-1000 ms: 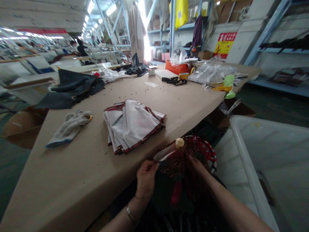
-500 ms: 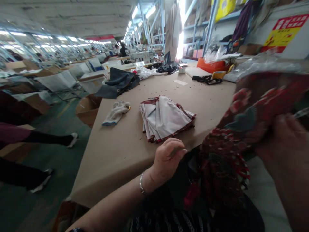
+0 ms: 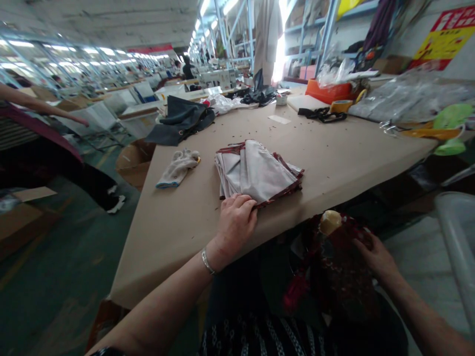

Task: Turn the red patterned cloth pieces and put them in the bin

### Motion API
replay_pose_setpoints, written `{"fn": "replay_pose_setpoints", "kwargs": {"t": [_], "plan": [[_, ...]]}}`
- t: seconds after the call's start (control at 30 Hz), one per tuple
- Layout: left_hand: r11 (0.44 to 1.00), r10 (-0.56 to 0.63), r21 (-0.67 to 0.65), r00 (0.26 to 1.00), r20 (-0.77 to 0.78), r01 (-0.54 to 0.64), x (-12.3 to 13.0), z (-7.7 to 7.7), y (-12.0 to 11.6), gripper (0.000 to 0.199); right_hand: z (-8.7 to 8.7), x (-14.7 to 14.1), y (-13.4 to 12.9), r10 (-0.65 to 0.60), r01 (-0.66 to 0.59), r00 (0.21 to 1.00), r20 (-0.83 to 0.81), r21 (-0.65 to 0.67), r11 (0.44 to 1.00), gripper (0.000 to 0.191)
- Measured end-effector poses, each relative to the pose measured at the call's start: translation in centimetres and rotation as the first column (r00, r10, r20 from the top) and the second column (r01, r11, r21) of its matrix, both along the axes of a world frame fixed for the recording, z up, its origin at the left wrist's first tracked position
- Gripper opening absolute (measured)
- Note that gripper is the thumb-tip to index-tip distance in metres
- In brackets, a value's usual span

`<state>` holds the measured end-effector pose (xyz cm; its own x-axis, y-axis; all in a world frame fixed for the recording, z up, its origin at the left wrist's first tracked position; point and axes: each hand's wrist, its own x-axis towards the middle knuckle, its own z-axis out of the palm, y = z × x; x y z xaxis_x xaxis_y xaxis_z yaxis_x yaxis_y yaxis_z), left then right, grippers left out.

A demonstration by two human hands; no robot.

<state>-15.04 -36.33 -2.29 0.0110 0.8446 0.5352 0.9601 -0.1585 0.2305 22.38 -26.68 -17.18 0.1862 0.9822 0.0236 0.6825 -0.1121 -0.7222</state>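
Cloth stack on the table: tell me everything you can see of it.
The cloth stack is several thin, pale grey-white pieces with dark red edges, woven fabric by the look of it. It lies flat but untidy on the brown table, layers fanned unevenly, the top piece creased. A glove lies apart, to its left. The left hand has its fingers at the stack's near edge. The exact layer count can't be told.

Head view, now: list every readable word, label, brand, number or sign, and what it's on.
Nothing legible.
Red-and-yellow sign on the wall, upper right: light marks on its upper red band, too blurred to read.
Red banner, far back: too small to tell if it has lettering.
Stacked fabric pieces and dark-red patterned fabric: no text visible.
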Motion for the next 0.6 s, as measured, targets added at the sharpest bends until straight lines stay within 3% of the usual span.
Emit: {"fn": "replay_pose_setpoints", "kwargs": {"t": [0.07,0.13,0.17,0.23,0.3,0.33,0.4,0.47,0.6], "plan": [[1.000,-0.013,-0.006,1.000,0.022,0.013,0.0,0.1,0.3,0.016,2.1,-1.4,-1.2,0.014,-0.008,0.997,-0.075,0.073,0.997,0.050],[1.000,-0.029,-0.002,0.997,0.074,0.029,-0.2,0.3,0.7,0.017,6.6,-3.7,-2.9,0.094,-0.052,0.986,-0.139,0.282,0.958,0.034],[0.999,-0.038,0.008,0.993,0.111,0.037,-0.3,0.3,0.8,0.017,9.3,-5.2,-3.8,0.155,-0.097,0.982,-0.109,0.412,0.906,0.025],[0.997,-0.062,0.048,0.977,0.206,0.053,-0.4,0.4,1.2,0.015,14.3,-8.6,-5.3,0.417,-0.331,0.909,0.003,0.615,0.716,0.012],[0.994,-0.088,0.093,0.944,0.318,0.061,-0.4,0.6,1.4,0.015,17.9,-12.4,-5.9,0.635,-0.543,0.763,0.121,0.651,0.530,0.012],[0.992,-0.096,0.112,0.922,0.374,0.058,-0.4,0.7,1.5,0.014,19.0,-14.3,-5.8,0.692,-0.628,0.696,0.192,0.629,0.458,0.014],[0.989,-0.091,0.143,0.878,0.470,0.025,-0.4,1.0,1.7,0.014,20.1,-18.2,-4.7,0.711,-0.760,0.605,0.359,0.527,0.380,0.016],[0.984,-0.077,0.177,0.848,0.524,-0.019,-0.4,1.4,1.9,0.014,20.2,-21.6,-3.1,0.650,-0.831,0.552,0.523,0.414,0.372,0.018],[0.974,-0.061,0.218,0.845,0.531,-0.067,-0.5,2.1,2.2,0.014,20.3,-25.7,-0.3,0.511,-0.864,0.476,0.716,0.274,0.422,0.015]]}}
